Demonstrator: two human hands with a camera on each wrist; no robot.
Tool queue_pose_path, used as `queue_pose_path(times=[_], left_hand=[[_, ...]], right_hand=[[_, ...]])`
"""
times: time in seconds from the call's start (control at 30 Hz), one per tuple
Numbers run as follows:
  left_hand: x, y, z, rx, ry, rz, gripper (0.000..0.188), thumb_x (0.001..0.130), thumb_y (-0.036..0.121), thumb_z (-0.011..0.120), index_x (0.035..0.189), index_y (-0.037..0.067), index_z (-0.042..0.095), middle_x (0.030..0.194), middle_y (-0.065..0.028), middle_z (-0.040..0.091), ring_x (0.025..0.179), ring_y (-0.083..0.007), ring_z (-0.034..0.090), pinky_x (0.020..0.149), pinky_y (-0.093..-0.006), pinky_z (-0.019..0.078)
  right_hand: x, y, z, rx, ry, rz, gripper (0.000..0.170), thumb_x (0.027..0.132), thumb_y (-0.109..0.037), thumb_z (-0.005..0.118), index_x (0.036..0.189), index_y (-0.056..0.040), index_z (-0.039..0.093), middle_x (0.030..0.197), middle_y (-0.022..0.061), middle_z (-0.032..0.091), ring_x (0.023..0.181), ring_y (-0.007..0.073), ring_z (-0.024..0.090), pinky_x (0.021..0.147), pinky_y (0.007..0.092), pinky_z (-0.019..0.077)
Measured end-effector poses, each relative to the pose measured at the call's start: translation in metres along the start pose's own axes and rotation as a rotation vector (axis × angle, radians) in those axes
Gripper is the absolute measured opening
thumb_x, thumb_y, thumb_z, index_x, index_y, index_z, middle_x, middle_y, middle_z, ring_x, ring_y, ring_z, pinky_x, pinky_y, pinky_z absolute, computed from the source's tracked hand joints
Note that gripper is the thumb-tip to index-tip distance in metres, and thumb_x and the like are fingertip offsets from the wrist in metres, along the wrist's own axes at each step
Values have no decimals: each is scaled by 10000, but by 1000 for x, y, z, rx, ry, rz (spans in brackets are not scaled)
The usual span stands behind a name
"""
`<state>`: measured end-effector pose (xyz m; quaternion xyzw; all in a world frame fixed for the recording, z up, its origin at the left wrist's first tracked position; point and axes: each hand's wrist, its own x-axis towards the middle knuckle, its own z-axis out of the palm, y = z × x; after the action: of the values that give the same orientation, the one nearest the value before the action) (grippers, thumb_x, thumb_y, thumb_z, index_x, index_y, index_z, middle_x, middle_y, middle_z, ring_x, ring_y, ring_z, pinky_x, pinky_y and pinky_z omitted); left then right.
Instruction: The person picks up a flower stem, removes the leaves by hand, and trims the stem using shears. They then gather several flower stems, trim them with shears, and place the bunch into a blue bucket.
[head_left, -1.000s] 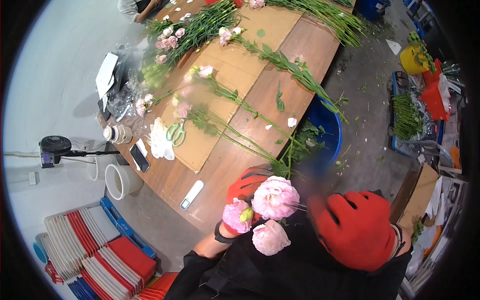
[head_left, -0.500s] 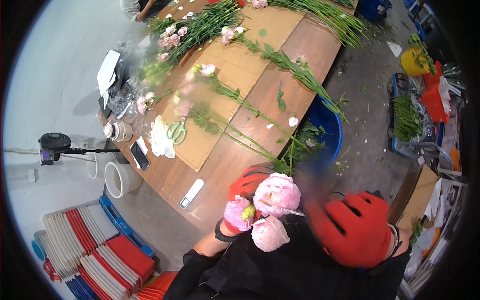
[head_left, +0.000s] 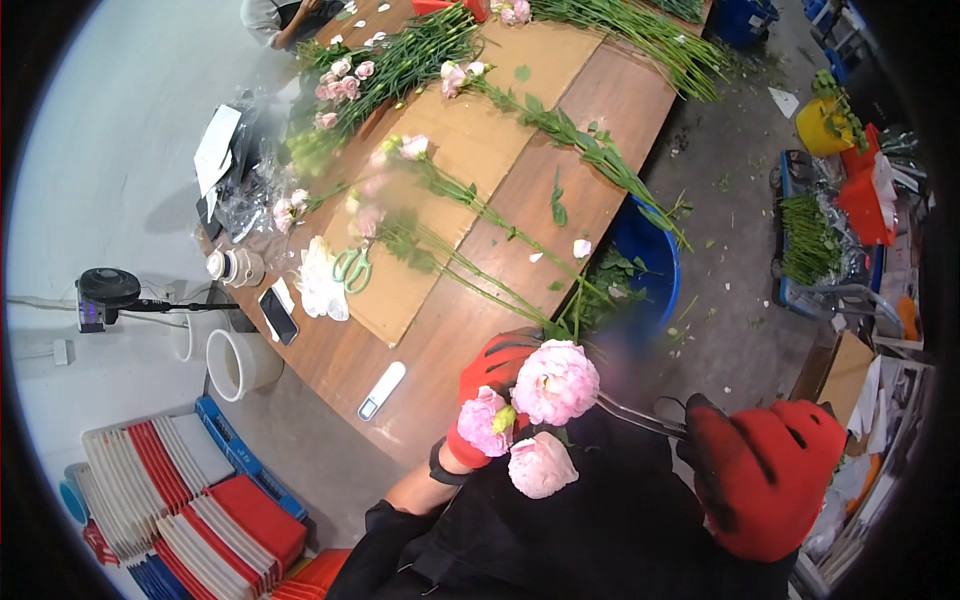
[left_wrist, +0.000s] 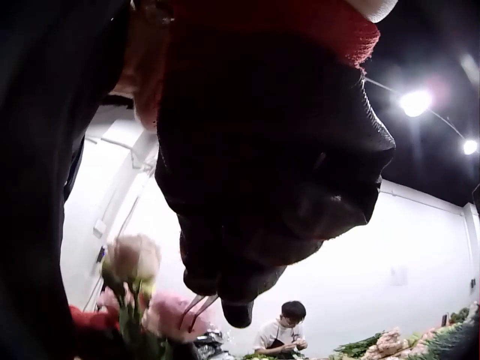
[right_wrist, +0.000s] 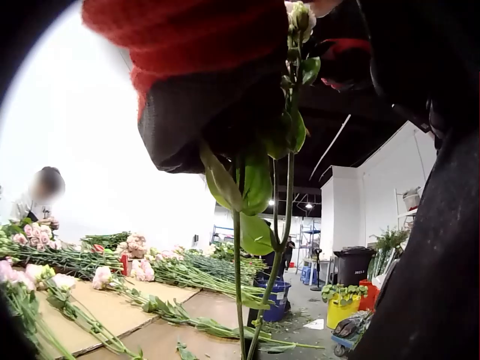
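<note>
My red-gloved left hand (head_left: 490, 375) grips lisianthus stems in front of my chest. Around it in the head view are a large pink bloom (head_left: 557, 382), a smaller pink bloom (head_left: 485, 420) with a green bud, and a pale bloom (head_left: 542, 465). These blooms hide part of the hand. My right hand (head_left: 775, 475), also gloved, pinches metal tweezers (head_left: 640, 413), whose tips point left at the large bloom's right edge. The left wrist view shows the tweezer tips (left_wrist: 196, 311) overlapping a pink bloom (left_wrist: 166, 319). Green stems (right_wrist: 238, 277) hang below a glove in the right wrist view.
Flower stems lie across the table and its cardboard sheet (head_left: 500, 130). Green-handled scissors (head_left: 352, 268), a phone (head_left: 279, 316) and a white device (head_left: 383, 390) lie on the left side. A blue bucket (head_left: 672, 270) stands beside the table. Another person (left_wrist: 281, 330) is across it.
My right hand has moved to the right, drawing the tweezers from over the large bloom to its right edge. My left hand keeps its grip, with the blooms turned slightly.
</note>
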<state>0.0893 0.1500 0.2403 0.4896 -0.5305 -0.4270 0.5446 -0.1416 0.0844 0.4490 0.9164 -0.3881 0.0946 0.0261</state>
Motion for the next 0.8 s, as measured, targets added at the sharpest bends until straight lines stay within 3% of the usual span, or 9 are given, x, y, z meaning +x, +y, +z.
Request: queue_pose_path(times=[0.1,0.3,0.4,0.57,0.67,0.7,0.8], left_hand=[[4,2,0,114,-37,50,325,791,171,763,1062,-1,714,1110,-160,691,1099,-336,628,928,-431,508],[2,3,0,103,-68,89,347,813,254,747,1044,-2,711,1093,-167,693,1102,-364,624,925,-458,506],[3,5,-1,136,-94,95,439,736,293,795,1067,21,699,1093,-160,698,1033,-381,639,902,-465,521],[2,8,-2,225,-84,162,461,738,313,783,1084,20,699,1101,-152,699,1056,-385,635,916,-468,520],[-2,11,-3,168,-83,34,447,752,319,772,1071,14,703,1101,-163,697,1057,-387,633,915,-465,519],[-7,12,-1,22,-21,-70,442,755,316,772,1069,12,703,1100,-167,696,1055,-388,633,915,-465,518],[-17,11,4,-249,93,-255,429,808,340,736,1063,-4,703,1121,-175,687,1055,-365,637,912,-448,517]], right_hand=[[2,-1,-4,42,-158,-31,476,557,-183,754,1026,-107,732,727,-3,543,663,213,555,650,393,433],[-3,-1,27,155,-137,-121,498,564,-165,741,1057,-97,719,784,14,570,646,211,556,572,384,425],[9,8,37,159,-92,-148,295,652,-147,724,943,-101,711,713,-7,502,576,144,505,464,306,360],[11,9,37,157,-101,-132,286,661,-147,724,944,-104,714,711,-9,499,573,140,504,463,308,362],[7,8,36,170,-106,-157,281,658,-144,724,936,-104,714,711,-11,500,575,138,503,466,306,365],[6,7,35,175,-104,-168,280,656,-143,723,933,-104,714,711,-11,501,576,137,503,467,305,367],[1,2,29,171,-127,-171,517,508,-181,741,1016,-89,709,826,33,593,612,195,541,496,349,396]])
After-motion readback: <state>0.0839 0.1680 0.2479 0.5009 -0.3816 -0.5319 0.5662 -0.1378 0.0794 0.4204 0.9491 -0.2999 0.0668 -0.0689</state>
